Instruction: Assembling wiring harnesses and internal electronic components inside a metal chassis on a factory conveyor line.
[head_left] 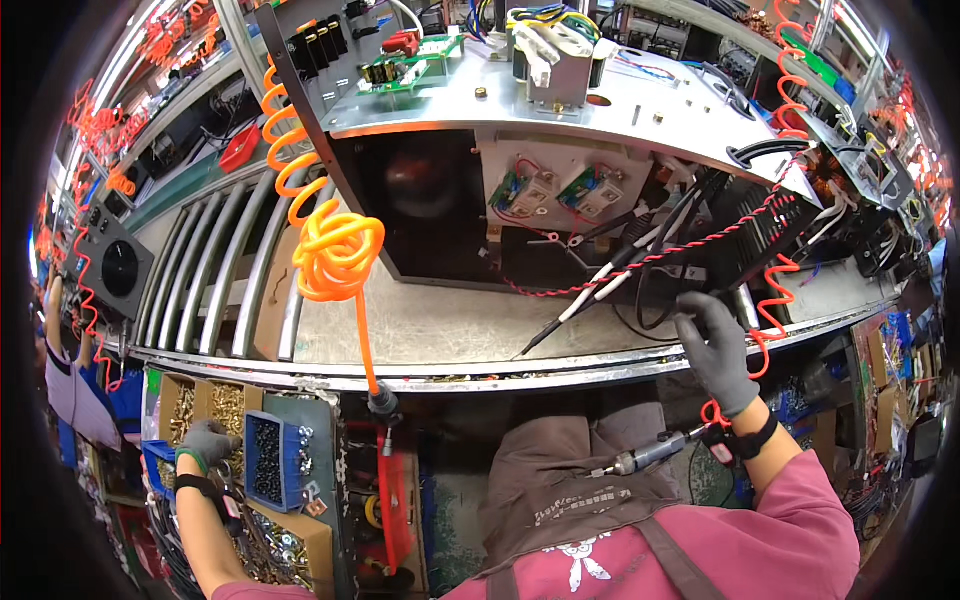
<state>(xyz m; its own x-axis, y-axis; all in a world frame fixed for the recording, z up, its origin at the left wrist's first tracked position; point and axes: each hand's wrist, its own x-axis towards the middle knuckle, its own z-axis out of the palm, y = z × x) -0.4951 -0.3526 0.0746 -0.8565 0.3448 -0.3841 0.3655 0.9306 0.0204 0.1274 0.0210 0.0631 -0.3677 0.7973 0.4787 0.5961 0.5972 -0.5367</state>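
- The chassis, a large black metal cabinet with a silvery top plate, sits on the workbench ahead of the person.
- The left hand, grey-gloved, is well to the left of the chassis and nearer the person, low over the parts boxes. Its forearm runs forward, nearly straight; the palm faces down and the fingers bend toward the brass screws. Whether they pinch any cannot be told.
- The brass screws lie in a cardboard box, nearer the person than the chassis and off to its left; a blue bin of dark screws is just beside them.
- The right hand, also gloved, is raised in front of the chassis's right part. The elbow is out to the side, the forearm slants up and inward, and the fingers curl loosely toward the chassis; a grip on anything cannot be told.
- Black-and-white cables spill from the chassis front, left of that hand.
- A power screwdriver hangs nearer the person than the chassis, over the lap, its rear end near the right wrist.
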